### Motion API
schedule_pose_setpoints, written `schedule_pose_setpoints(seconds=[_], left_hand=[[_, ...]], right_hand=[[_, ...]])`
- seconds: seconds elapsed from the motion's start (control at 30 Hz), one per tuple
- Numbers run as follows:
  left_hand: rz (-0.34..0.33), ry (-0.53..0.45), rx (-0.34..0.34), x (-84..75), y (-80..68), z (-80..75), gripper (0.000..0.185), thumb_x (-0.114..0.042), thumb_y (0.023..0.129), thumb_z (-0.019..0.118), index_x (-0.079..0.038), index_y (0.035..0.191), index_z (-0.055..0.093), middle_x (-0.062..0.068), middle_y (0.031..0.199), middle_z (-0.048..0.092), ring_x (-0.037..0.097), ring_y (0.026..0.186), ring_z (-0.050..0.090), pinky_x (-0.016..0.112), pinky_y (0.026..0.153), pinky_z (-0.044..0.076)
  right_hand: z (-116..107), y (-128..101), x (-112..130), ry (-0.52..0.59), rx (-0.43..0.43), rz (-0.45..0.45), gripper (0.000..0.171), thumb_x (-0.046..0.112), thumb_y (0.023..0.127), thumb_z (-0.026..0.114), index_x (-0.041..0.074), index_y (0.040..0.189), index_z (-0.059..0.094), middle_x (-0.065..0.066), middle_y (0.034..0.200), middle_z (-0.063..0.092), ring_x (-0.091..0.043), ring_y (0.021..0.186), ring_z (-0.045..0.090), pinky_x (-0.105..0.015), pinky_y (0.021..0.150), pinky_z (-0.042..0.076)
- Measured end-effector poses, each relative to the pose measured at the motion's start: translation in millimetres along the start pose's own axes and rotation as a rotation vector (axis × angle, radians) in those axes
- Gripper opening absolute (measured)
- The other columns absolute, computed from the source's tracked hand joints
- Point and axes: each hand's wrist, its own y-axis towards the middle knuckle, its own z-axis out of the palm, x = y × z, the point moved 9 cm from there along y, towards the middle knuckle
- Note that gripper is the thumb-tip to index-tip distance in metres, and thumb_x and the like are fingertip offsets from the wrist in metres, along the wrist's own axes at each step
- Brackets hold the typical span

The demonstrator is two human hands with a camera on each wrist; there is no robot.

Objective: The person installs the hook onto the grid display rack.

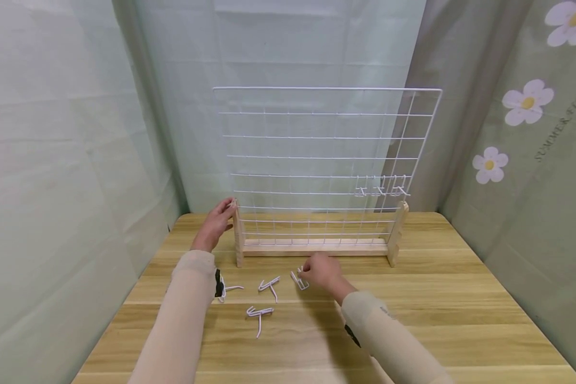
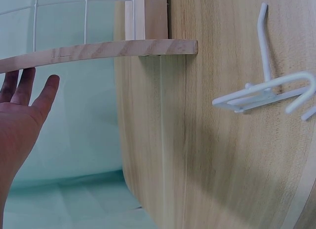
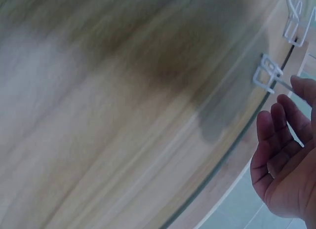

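My right hand (image 1: 322, 271) pinches a white wire hook (image 1: 301, 281) between thumb and fingertips, just in front of the rack. That hook (image 3: 267, 73) shows its wire frame in the right wrist view, its stem running to the fingertips. My left hand (image 1: 216, 221) rests its fairly straight fingers against the left wooden post (image 1: 239, 234) of the white wire grid rack (image 1: 317, 193). In the left wrist view, fingertips (image 2: 24, 83) touch the post's outer side, while one finger stands apart. The left thumb is hidden.
Several white hooks lie on the wooden table (image 1: 441, 320): one hook (image 1: 270, 286) at the middle, another hook (image 1: 259, 316) nearer, and one (image 1: 230, 288) partly behind the left forearm. Further hooks (image 1: 379, 189) hang at the grid's lower right. Fabric (image 1: 77, 160) surrounds the table.
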Motion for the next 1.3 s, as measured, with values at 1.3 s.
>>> schedule_pose_setpoints(seconds=[1.3], left_hand=[[-0.011,-0.017,0.003,-0.3,-0.9,0.7,0.060,-0.035,0.108,0.040,-0.014,0.160,0.019,0.013,0.162,0.021,0.030,0.147,0.021,0.055,0.117,0.023]], right_hand=[[-22,-12,-19,0.105,-0.177,0.151,0.042,0.024,0.090,0.061,0.019,0.051,0.046,0.009,0.047,0.038,-0.009,0.046,0.035,-0.025,0.042,0.024]])
